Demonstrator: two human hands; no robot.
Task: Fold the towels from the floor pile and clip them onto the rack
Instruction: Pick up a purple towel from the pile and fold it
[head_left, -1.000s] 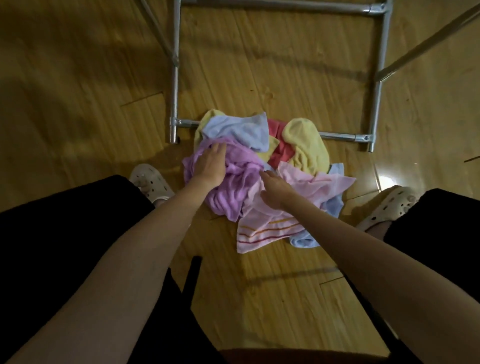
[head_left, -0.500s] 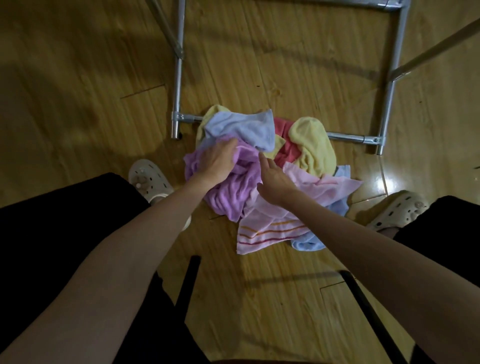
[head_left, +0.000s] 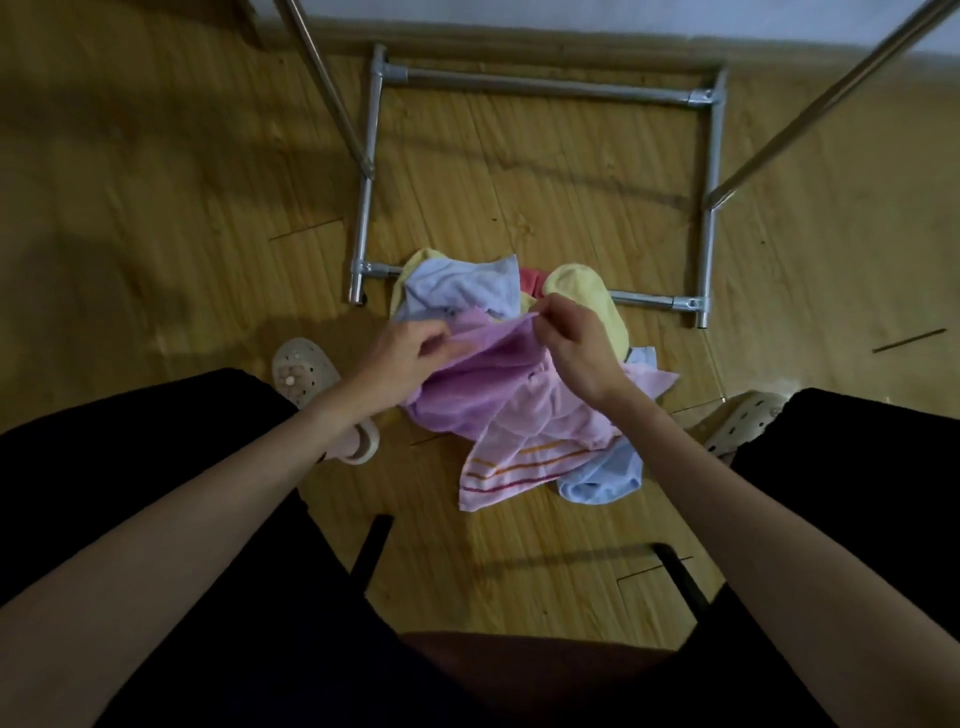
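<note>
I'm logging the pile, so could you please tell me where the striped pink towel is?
In the head view, the striped pink towel lies on the floor at the pile's near edge, partly under the purple towel, beside a blue towel.

No legible text, label, brand, number or sign appears anywhere in the head view. The towels at frame centre, the metal rack tubes across the upper half and the perforated clogs at mid-left and mid-right carry no readable marking.
</note>
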